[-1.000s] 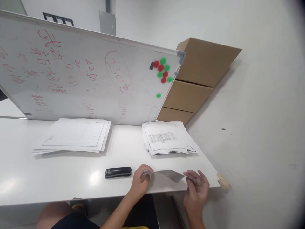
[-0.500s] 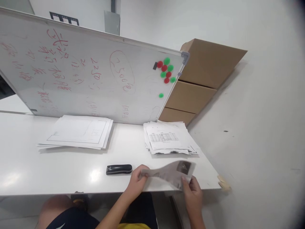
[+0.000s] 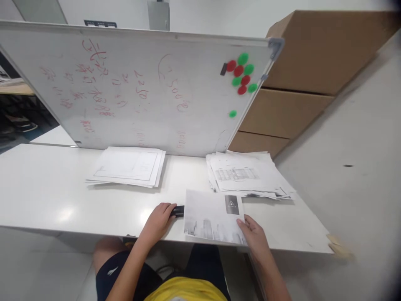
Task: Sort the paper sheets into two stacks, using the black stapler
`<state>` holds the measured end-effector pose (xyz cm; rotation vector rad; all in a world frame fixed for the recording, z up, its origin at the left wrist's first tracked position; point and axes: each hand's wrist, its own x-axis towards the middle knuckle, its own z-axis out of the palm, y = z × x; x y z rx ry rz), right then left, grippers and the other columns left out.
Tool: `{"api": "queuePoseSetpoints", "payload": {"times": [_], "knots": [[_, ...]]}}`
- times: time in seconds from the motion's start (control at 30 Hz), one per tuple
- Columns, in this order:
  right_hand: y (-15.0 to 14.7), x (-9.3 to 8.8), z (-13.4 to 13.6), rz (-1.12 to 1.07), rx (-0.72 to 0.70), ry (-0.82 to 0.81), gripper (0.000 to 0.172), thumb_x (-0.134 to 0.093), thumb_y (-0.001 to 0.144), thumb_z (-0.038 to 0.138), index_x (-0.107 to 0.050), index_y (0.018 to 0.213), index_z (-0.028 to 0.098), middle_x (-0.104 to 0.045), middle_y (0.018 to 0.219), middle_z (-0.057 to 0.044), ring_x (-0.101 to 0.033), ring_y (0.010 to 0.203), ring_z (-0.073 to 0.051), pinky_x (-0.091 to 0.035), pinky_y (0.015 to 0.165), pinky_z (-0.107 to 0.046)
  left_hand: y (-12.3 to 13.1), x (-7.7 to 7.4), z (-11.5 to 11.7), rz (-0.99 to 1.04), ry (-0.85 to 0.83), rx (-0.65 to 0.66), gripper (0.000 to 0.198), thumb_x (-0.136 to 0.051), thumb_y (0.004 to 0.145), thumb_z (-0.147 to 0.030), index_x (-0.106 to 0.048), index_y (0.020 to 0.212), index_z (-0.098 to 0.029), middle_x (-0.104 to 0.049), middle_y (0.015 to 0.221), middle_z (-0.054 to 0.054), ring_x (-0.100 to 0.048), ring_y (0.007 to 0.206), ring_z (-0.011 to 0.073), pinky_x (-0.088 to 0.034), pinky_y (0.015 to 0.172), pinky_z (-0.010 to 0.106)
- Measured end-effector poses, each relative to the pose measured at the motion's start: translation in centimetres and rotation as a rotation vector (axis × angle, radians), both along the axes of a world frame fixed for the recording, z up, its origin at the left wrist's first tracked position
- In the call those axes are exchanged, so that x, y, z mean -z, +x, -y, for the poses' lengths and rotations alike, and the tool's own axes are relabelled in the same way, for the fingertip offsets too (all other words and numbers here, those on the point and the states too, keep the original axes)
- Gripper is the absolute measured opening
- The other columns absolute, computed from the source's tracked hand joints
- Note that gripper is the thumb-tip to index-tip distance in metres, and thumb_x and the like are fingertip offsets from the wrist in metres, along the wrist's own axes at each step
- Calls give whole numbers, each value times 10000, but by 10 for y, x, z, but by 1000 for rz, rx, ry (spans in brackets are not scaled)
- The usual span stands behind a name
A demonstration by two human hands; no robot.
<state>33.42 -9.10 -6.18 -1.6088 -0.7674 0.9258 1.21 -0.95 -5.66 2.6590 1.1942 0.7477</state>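
My right hand (image 3: 254,235) pinches the lower right corner of a printed sheet (image 3: 212,216) with a grey cityscape and a dark logo square, held up facing me above the white table's (image 3: 62,196) front edge. My left hand (image 3: 158,219) rests on the black stapler (image 3: 177,210), fingers curled over it; the sheet hides most of the stapler. Whether the left hand also touches the sheet's left edge is unclear.
A stack of printed papers (image 3: 247,177) lies behind the sheet at the right, another paper stack (image 3: 128,165) at centre-left. A whiteboard (image 3: 134,88) with red writing and red and green magnets (image 3: 242,75) leans at the back. Cardboard boxes (image 3: 300,83) stand at right.
The sheet has been turned up from a bent, low position to face me flat. My left hand left the sheet and went to the stapler. The view shifted left and closer.
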Motion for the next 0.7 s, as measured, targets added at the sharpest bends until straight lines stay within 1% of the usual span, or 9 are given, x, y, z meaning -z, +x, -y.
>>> {"api": "queuePoseSetpoints", "payload": {"times": [0.13,0.3,0.4,0.5,0.6,0.67,0.7], "knots": [[7,2,7,57,-56,-76,369,-688,633,502,-672,822,185,-732,790,-66,-656,723,-261,-512,631,-327,1,-3,4,33,-78,-9,282,-455,938,-224,-491,1215,-184,-606,1093,93,-557,974,223,-506,836,387],[11,-1,23,19,-91,-128,393,-676,661,518,-672,887,196,-725,772,-58,-658,710,-257,-517,620,-326,1,-6,3,54,-115,-12,276,-455,943,-255,-490,1212,-203,-602,1103,83,-551,963,220,-494,839,390],[6,-1,28,3,-89,-123,407,-682,668,532,-665,896,195,-719,785,-56,-652,728,-252,-512,619,-314,0,-4,2,42,-125,-14,278,-447,946,-263,-490,1214,-202,-600,1108,85,-548,977,227,-489,847,394],[4,4,27,3,-100,-87,410,-680,681,535,-655,896,187,-707,764,-46,-637,706,-236,-498,609,-305,-2,-5,3,10,-113,-16,285,-437,945,-259,-493,1216,-191,-603,1106,88,-549,997,228,-483,872,404],[5,9,24,-15,-134,-66,418,-665,714,526,-651,949,181,-708,770,-41,-633,696,-226,-491,602,-299,3,-14,4,-29,-24,-25,329,-468,918,-284,-501,1232,-188,-611,1127,95,-550,1040,248,-434,962,465],[6,11,21,-29,-150,-67,428,-665,719,526,-654,968,179,-710,769,-42,-631,681,-223,-490,597,-298,16,-26,1,-21,37,-84,380,-481,907,-319,-493,1259,-174,-592,1188,119,-532,1103,274,-409,995,485],[7,11,20,-33,-157,-64,429,-668,718,526,-657,968,177,-712,777,-45,-632,688,-224,-494,609,-300,26,-31,-2,-15,53,-129,397,-472,911,-332,-489,1268,-160,-579,1218,136,-522,1129,285,-415,988,482]]}}
